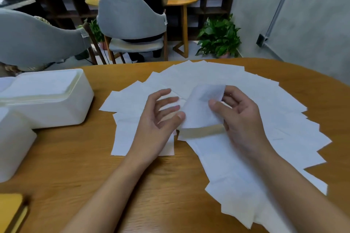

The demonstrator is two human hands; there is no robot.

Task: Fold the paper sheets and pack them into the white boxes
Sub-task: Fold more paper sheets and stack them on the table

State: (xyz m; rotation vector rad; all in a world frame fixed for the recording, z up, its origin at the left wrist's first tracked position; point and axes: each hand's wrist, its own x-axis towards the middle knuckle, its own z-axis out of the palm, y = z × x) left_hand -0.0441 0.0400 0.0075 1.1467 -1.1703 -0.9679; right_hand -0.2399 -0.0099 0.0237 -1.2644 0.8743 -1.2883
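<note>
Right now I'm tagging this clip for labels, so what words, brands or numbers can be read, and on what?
None can be read.
paper sheets: faint marks only, too blurred to read.
held sheet: no print shows.
white boxes: no label shows.
yellow book: no text shows.

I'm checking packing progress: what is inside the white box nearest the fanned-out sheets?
The white box holds a stack of white paper sheets reaching near its rim. Only the top sheet and edge layers show; the box's walls hide the rest.
</note>
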